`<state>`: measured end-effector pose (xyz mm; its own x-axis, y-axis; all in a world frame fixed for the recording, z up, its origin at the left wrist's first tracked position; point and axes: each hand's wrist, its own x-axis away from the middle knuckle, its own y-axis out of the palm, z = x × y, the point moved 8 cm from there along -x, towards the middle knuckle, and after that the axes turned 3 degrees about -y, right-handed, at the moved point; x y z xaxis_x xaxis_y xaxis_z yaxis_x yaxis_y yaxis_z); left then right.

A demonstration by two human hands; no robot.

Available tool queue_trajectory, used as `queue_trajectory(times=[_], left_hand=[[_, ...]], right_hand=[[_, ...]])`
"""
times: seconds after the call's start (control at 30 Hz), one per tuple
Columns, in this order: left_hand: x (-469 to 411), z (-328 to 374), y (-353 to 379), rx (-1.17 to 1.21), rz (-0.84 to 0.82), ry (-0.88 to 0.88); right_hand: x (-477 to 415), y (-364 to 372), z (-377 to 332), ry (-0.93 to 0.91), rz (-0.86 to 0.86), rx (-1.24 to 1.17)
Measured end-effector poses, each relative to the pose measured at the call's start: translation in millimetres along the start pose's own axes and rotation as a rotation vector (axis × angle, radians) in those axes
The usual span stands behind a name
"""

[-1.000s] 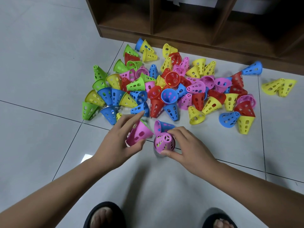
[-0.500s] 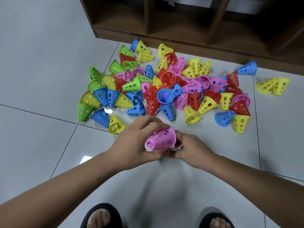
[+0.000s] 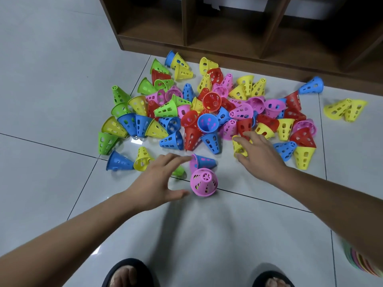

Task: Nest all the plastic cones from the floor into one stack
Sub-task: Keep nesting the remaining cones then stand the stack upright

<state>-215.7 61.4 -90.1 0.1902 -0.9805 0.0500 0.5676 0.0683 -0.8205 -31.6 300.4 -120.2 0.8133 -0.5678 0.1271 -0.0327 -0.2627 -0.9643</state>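
A pink cone stack (image 3: 204, 182) stands upright on the floor tile in front of me. My left hand (image 3: 159, 181) hovers just left of it with fingers spread, holding nothing; its thumb is close to the stack's base. My right hand (image 3: 257, 154) reaches to the right edge of the pile and pinches a yellow cone (image 3: 238, 148) between thumb and fingers. Several loose cones (image 3: 207, 112) in red, blue, yellow, green and pink lie heaped beyond. A blue cone (image 3: 205, 161) lies on its side just behind the stack.
A brown wooden shelf unit (image 3: 248, 44) borders the pile at the back. Two yellow cones (image 3: 344, 109) and a blue cone (image 3: 312, 85) lie apart at the right. A stack of coloured rims (image 3: 360, 264) shows at the lower right edge. My sandalled feet are at the bottom.
My left hand set its pink cone onto the other pink cone and let go. My right hand left the stack and moved right onto a yellow cone.
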Motion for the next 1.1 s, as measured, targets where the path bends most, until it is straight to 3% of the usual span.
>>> queue_trajectory(times=[0.1, 0.27, 0.5, 0.73, 1.1], left_hand=[[12.1, -41.5, -14.6, -0.053, 0.064, -0.082], [43.9, -121.5, -41.6, -0.22, 0.191, -0.33], [89.5, -185.4, -18.8, -0.307, 0.058, -0.526], [86.1, -175.2, -17.8, -0.245, 0.074, -0.59], [39.9, -58.7, -72.4, 0.052, 0.386, -0.474]], right_hand=[[-1.1, 17.1, 5.0, 0.036, -0.133, -0.004], [9.7, 28.9, 3.9, 0.048, -0.16, -0.036], [29.0, 48.0, 6.2, 0.092, -0.266, 0.048], [41.7, 55.9, 19.6, 0.189, -0.298, 0.138], [49.6, -38.4, -70.1, 0.231, 0.121, -0.657]])
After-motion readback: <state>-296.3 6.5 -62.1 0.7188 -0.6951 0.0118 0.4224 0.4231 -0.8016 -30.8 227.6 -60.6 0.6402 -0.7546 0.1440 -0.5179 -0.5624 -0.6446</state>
